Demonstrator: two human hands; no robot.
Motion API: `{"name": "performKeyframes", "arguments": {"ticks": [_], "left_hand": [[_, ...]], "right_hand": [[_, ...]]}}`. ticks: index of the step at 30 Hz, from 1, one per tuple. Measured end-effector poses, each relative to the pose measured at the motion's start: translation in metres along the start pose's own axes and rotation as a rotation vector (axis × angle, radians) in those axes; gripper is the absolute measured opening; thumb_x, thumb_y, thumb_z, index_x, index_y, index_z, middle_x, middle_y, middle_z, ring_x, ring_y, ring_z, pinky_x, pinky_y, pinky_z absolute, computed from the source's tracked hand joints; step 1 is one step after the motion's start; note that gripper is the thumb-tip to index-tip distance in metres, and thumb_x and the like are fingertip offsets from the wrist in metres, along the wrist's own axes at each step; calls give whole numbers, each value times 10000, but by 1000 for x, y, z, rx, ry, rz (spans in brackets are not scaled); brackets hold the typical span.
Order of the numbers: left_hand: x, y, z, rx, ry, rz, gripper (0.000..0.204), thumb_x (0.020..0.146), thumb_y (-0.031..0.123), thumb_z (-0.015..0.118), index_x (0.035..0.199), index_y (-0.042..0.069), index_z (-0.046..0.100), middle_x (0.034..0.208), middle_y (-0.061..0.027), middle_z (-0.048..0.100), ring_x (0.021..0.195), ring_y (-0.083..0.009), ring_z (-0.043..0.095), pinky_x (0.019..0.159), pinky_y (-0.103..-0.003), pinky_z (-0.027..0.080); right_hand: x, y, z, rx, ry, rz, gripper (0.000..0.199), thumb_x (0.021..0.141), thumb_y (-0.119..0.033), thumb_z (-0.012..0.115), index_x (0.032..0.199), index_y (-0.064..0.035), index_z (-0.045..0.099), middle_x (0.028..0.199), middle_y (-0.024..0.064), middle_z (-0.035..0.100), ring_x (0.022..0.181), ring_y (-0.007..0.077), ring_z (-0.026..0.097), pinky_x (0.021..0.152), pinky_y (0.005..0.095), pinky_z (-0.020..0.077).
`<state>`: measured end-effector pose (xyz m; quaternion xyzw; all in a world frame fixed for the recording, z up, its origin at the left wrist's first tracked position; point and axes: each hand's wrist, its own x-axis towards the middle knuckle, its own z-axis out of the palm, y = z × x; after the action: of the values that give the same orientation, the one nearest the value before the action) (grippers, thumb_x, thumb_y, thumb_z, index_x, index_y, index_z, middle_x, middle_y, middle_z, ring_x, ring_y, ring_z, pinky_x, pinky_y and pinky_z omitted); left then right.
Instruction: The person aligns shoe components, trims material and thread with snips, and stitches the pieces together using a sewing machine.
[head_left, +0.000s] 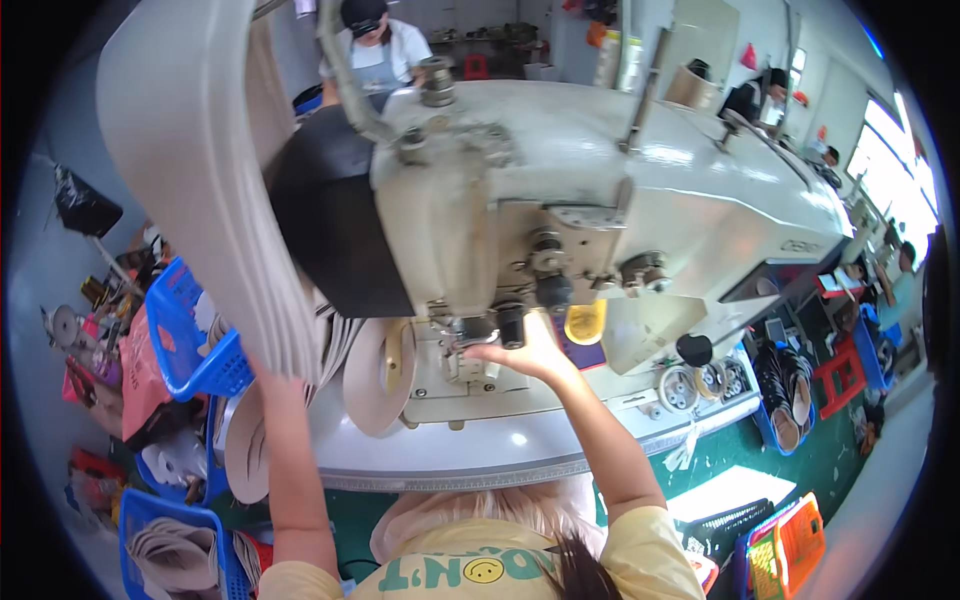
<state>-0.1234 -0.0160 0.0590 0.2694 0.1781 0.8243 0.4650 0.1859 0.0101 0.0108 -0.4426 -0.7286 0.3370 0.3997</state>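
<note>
A large pale sewing machine [560,150] fills the middle of the view. My right hand [530,352] is by its needle and presser area, thumb stretched out to the left; the other fingers are partly hidden behind a dark knob [510,325]. I see nothing held in it. On the left, a thick bundle of beige strips [200,150] hangs in a long curve, blurred. My left hand [277,378] is at the bundle's lower end, its fingers hidden by the strips. Between the hands, a curved beige piece [375,385] lies on the machine bed.
More beige pieces [250,440] hang over the white table's [450,455] left edge. Blue baskets [190,340] stand at the left, one with curved pieces. Bobbin-like wheels [680,388] sit on the right. An orange basket [800,535] is on the floor. Other people [385,55] work beyond the machine.
</note>
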Motion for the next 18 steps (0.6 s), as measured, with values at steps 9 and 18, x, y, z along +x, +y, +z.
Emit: {"name": "performKeyframes", "arguments": {"ticks": [9, 18], "left_hand": [[-59, 98, -57, 973, 135, 524, 230, 909, 57, 532, 1122, -29, 542, 1034, -77, 620, 869, -131, 598, 751, -253, 482], [-78, -68, -90, 1664, -410, 123, 324, 812, 77, 626, 1121, -5, 570, 983, -186, 635, 803, -309, 620, 723, -358, 495]], "right_hand": [[-47, 57, -39, 401, 183, 228, 573, 716, -178, 800, 1200, -4, 551, 1150, 78, 605, 1068, 169, 556, 972, 310, 400], [-56, 7, -34, -514, 285, -74, 441, 819, -318, 676, 1135, -37, 550, 996, 128, 649, 805, 334, 637, 655, 423, 511]]}}
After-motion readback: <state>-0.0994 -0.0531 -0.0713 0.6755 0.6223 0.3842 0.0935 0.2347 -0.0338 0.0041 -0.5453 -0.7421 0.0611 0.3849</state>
